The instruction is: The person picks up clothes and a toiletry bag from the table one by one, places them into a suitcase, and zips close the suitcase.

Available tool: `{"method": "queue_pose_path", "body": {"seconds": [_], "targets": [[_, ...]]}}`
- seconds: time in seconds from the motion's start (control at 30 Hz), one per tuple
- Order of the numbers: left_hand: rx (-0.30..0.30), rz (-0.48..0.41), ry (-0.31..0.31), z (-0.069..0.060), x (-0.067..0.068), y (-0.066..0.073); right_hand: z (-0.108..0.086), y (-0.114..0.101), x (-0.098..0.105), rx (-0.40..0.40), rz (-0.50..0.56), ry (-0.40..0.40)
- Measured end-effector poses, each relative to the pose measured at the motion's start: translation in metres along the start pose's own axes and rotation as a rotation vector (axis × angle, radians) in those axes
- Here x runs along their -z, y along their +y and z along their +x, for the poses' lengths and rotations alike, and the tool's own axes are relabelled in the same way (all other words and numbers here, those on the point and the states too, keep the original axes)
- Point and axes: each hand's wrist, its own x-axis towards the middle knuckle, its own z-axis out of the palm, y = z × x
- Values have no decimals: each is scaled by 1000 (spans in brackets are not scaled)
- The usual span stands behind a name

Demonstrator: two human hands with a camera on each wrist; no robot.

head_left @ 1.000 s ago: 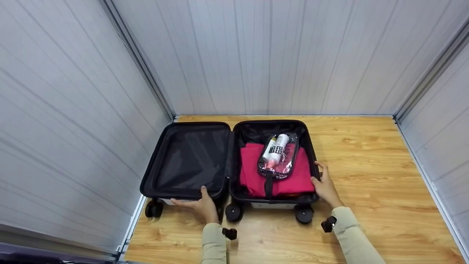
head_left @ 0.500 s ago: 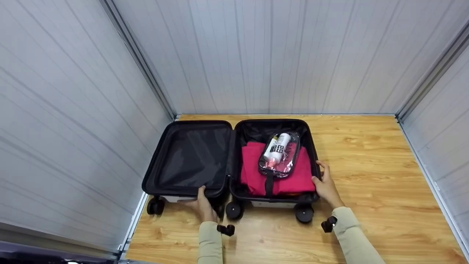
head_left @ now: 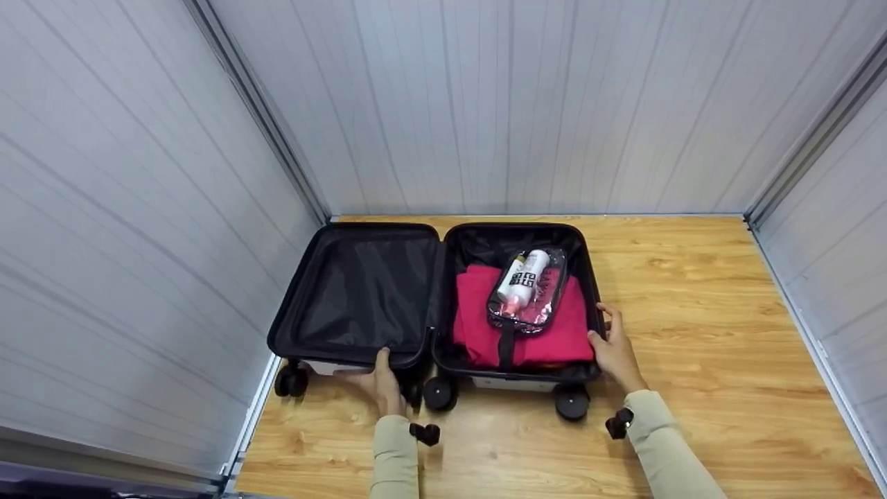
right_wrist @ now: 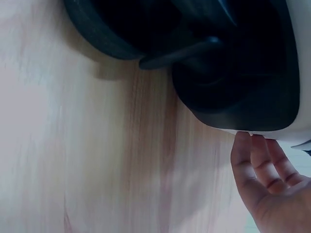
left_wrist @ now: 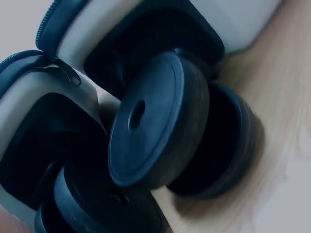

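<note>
An open suitcase (head_left: 433, 305) lies flat on the floor, both black-lined halves facing up. My left hand (head_left: 387, 384) grips the near edge of the left half, thumb on the rim and fingers going under it. My right hand (head_left: 619, 353) holds the right half's outer side, thumb at the rim; in the right wrist view its fingertips (right_wrist: 260, 150) touch the pale shell. Folded pink-red cloth (head_left: 478, 305) fills much of the right half. On it lies a clear pouch (head_left: 547, 294) holding white bottles (head_left: 524, 277), partly under a black strap (head_left: 507, 346).
Black caster wheels (left_wrist: 155, 121) stick out from the suitcase's near side. Pale panel walls (head_left: 513, 125) rise at the back and both sides. Wooden floor (head_left: 714, 333) extends to the right and in front.
My left hand's fingers have gone under the left half's near edge. That half has shifted slightly up in the head view. My right hand keeps its hold.
</note>
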Motion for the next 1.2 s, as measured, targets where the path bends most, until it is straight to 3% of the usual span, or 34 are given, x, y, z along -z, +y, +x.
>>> {"method": "queue_pose_path", "body": {"seconds": [0.27, 0.4, 0.53, 0.67, 0.8, 0.97, 1.1, 1.2], "targets": [[-214, 14, -38, -27, -3, 33, -1, -2, -1, 7, 13, 26], [-323, 28, -23, -27, -9, 35, -1, -2, -1, 4, 21, 43], [-469, 47, -18, -18, -15, 30, -2, -3, -1, -6, 33, 45], [-602, 190, 10, -13, -18, 28, -2, -4, -1, -9, 40, 42], [-762, 352, 39, -19, -21, 33, -1, -5, -2, -8, 42, 43], [-982, 418, 39, -31, -32, 39, 0, -3, -2, -12, 45, 50], [-1132, 377, -20, -41, -40, 43, -1, -4, -2, -10, 45, 51], [-1203, 381, -78, -49, -45, 47, -2, -3, -2, -3, 50, 45]]}}
